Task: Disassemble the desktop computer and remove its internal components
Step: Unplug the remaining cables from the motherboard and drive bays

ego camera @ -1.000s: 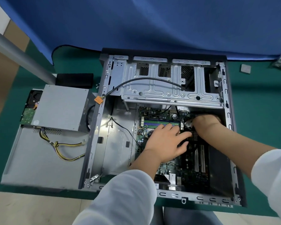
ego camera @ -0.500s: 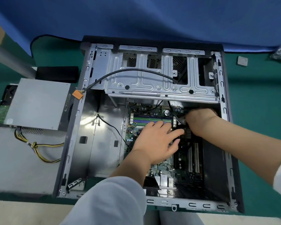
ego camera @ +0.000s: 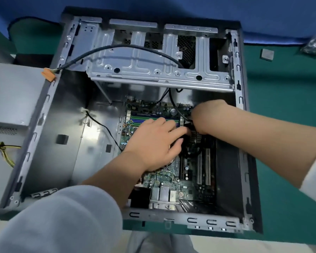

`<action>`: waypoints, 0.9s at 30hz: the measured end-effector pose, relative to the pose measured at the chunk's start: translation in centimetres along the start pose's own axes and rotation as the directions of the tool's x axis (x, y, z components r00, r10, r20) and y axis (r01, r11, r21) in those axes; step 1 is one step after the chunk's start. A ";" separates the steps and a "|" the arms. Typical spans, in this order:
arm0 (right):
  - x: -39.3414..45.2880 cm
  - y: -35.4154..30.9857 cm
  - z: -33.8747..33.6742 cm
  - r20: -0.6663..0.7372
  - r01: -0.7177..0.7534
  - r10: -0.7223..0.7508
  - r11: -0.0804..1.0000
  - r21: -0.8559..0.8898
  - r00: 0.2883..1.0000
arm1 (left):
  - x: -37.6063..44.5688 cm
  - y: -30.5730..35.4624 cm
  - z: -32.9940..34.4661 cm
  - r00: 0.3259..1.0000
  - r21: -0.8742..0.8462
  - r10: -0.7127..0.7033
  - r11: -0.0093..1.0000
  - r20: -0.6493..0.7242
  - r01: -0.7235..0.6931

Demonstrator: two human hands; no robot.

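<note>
While left hand (ego camera: 153, 141) presses flat on mobo (ego camera: 164, 178), right hand (ego camera: 206, 115) grips black cable (ego camera: 173, 105).

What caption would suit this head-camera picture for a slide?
Left hand braces the motherboard while the right hand works at a black cable inside the open computer case.

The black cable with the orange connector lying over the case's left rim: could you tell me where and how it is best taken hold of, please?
Probably at the orange connector itself, pinched across its flat sides, coming from the left outside the case. It sits exposed on the rim, blocky and firm, whereas the black cable is thin, arches over the drive cage and would only flex.
</note>
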State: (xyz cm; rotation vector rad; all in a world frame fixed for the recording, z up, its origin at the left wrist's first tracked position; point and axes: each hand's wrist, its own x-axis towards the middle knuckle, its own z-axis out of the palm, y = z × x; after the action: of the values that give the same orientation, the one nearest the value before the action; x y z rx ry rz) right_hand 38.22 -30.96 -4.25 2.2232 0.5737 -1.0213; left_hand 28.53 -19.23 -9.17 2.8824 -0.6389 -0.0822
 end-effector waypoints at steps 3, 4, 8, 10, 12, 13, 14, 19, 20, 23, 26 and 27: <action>0.2 -0.4 0.6 -0.035 -0.057 0.058 0.998 0.014 0.998 | -0.1 0.0 0.0 1.000 -0.006 -0.014 1.000 0.027 0.014; 0.3 -0.4 0.6 -0.038 -0.065 0.065 0.998 0.005 0.997 | -0.1 0.0 0.1 1.000 0.001 -0.017 1.000 0.024 0.017; 0.3 -0.3 0.3 -0.058 -0.088 0.088 0.996 0.000 0.994 | 0.0 0.0 0.0 1.000 0.007 -0.017 1.000 0.010 0.017; 0.2 -0.4 0.5 -0.076 -0.104 0.104 0.995 0.004 0.992 | 0.0 0.1 0.0 1.000 0.007 -0.015 1.000 0.007 0.015; 0.2 -0.5 0.6 -0.076 -0.112 0.115 0.993 0.045 0.990 | 0.0 0.1 -0.1 1.000 0.003 -0.018 1.000 0.006 0.018; 0.2 -0.6 0.6 -0.070 -0.118 0.124 0.990 0.079 0.990 | 0.0 0.1 -0.1 1.000 0.000 -0.019 1.000 0.008 0.019; 0.1 -0.5 0.5 -0.065 -0.124 0.132 0.986 0.114 0.989 | 0.0 0.1 -0.2 1.000 -0.001 -0.022 1.000 0.015 0.022; -0.3 -0.4 0.5 -0.054 -0.118 0.125 0.985 0.125 0.991 | 0.0 0.1 -0.2 0.999 0.003 -0.026 1.000 0.021 0.025; -0.4 -0.5 0.5 -0.057 -0.113 0.119 0.989 0.098 0.991 | 0.0 0.2 -0.2 0.999 0.000 -0.026 1.000 0.020 0.026; -0.6 -0.5 0.5 -0.052 -0.121 0.124 0.991 0.063 0.991 | 0.0 0.2 -0.3 0.999 0.006 -0.021 1.000 0.025 0.021; -0.5 -0.4 0.3 -0.037 -0.116 0.122 0.984 0.138 0.992 | 0.0 0.1 -0.3 0.999 0.007 -0.024 1.000 0.031 0.024; -0.4 -0.3 0.3 -0.035 -0.108 0.115 0.981 0.162 0.993 | 0.0 0.1 -0.3 0.999 0.011 -0.025 1.000 0.032 0.025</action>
State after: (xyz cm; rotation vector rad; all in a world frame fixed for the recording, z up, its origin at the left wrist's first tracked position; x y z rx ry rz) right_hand 37.63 -30.95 -4.16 2.3946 0.3925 -0.9936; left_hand 28.49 -19.27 -8.85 2.9053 -0.6110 -0.1288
